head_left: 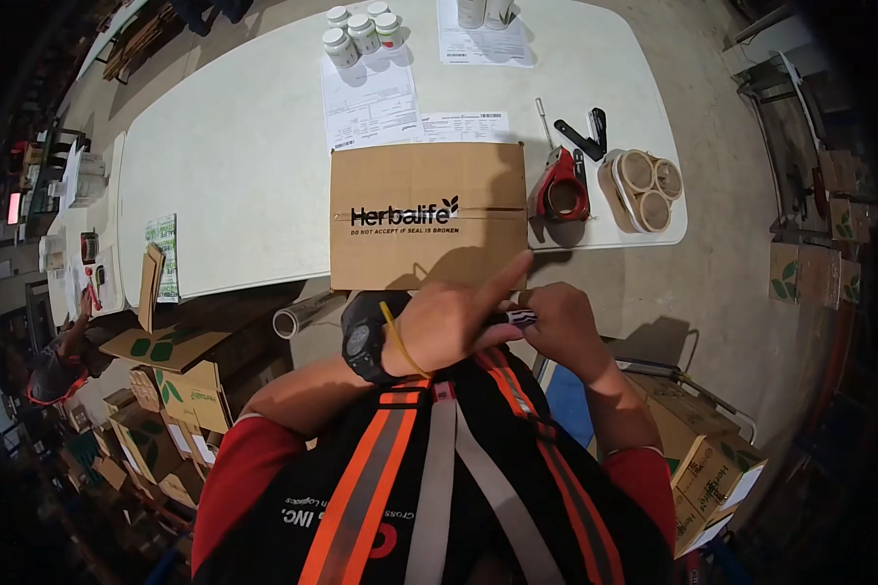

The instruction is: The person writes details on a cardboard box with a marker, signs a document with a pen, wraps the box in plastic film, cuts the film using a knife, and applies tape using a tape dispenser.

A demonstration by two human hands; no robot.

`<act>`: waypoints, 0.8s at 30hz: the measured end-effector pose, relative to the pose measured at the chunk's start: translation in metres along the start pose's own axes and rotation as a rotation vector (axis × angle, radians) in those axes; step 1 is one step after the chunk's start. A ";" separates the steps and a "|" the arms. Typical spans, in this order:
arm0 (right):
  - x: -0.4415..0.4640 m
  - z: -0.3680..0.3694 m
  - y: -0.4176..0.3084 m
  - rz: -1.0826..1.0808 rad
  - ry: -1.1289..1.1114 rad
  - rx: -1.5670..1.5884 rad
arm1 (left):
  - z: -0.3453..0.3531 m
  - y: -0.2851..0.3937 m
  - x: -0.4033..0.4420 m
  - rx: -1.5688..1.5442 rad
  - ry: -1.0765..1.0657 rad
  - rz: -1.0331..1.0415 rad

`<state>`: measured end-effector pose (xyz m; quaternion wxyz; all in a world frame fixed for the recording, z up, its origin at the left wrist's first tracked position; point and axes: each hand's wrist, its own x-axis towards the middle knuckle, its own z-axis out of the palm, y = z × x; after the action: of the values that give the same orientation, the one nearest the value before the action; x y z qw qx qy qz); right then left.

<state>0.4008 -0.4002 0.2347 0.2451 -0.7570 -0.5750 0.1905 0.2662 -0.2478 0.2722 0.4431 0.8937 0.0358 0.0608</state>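
A closed cardboard box (429, 244) with Herbalife printing lies at the near edge of the white table, tape along its seam. Just in front of it, my hands meet before my chest. My left hand (449, 322), with a black watch and yellow band at the wrist, has its index finger stretched out; its other fingers close at a small black-and-white striped item (522, 317). My right hand (564, 322) is closed around the other end of that item. Fingers hide most of it, so its kind is unclear.
Right of the box are a red tape dispenser (562, 190), a black stapler (585, 135) and tape rolls (644, 190). White bottles (361, 37) and papers (366, 107) lie farther back on the table (234, 146). Cartons (190, 390) stand at left; another person (59, 366) is beyond.
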 end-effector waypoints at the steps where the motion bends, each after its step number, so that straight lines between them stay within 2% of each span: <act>1: 0.000 0.001 -0.001 0.016 -0.030 -0.047 | 0.006 -0.003 0.001 0.006 0.075 0.077; 2: 0.000 0.002 -0.002 0.033 -0.060 -0.093 | 0.008 -0.005 -0.001 0.005 0.075 0.076; 4: -0.002 0.008 -0.010 0.037 -0.128 -0.137 | 0.011 -0.006 -0.005 0.172 -0.140 -0.047; 7: -0.001 0.007 -0.011 0.033 -0.227 -0.174 | 0.020 -0.006 0.001 0.345 -0.204 -0.042; 8: -0.002 0.006 -0.010 0.054 -0.195 -0.138 | 0.018 -0.006 0.004 0.282 -0.216 -0.080; 9: -0.002 0.005 -0.009 0.077 -0.161 -0.101 | 0.016 -0.007 0.009 0.285 -0.211 -0.079; 11: -0.005 -0.003 0.005 0.231 -0.083 -0.147 | 0.005 -0.006 0.025 -0.070 0.042 0.117; 12: -0.004 -0.014 0.009 0.298 0.032 -0.088 | -0.001 -0.011 0.036 -0.022 -0.063 0.093; 14: -0.004 -0.030 0.017 0.601 0.258 0.088 | 0.012 -0.034 0.047 0.321 0.149 0.209; 16: -0.016 -0.028 0.032 0.486 0.600 0.350 | 0.012 -0.080 0.038 0.479 0.113 0.009; 17: -0.016 -0.026 0.029 0.479 0.704 0.343 | 0.004 -0.105 0.027 0.542 0.119 -0.056; 18: -0.016 -0.017 0.033 0.411 0.816 0.336 | -0.004 -0.123 0.015 0.626 0.247 -0.096; 19: -0.021 -0.004 0.042 0.348 0.929 0.319 | -0.025 -0.137 0.001 0.603 0.281 -0.121; 20: -0.035 0.006 0.049 0.447 0.821 0.619 | -0.035 -0.148 -0.007 0.716 0.299 -0.364; 21: -0.033 0.018 0.047 0.537 0.854 0.828 | -0.044 -0.168 -0.020 0.740 0.420 -0.329; 22: -0.027 0.031 0.044 0.491 0.883 0.791 | -0.046 -0.198 -0.030 0.493 0.517 -0.339; 23: -0.017 0.045 0.041 0.444 0.902 0.754 | -0.043 -0.209 -0.038 -0.219 0.550 -0.623; 24: -0.001 0.060 0.034 0.462 0.916 0.807 | -0.034 -0.221 -0.035 -0.752 0.705 -0.591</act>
<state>0.3931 -0.3994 0.1663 0.6829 -0.7143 -0.1181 0.0973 0.2246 -0.0915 0.1135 0.6887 0.5535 0.4041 0.2365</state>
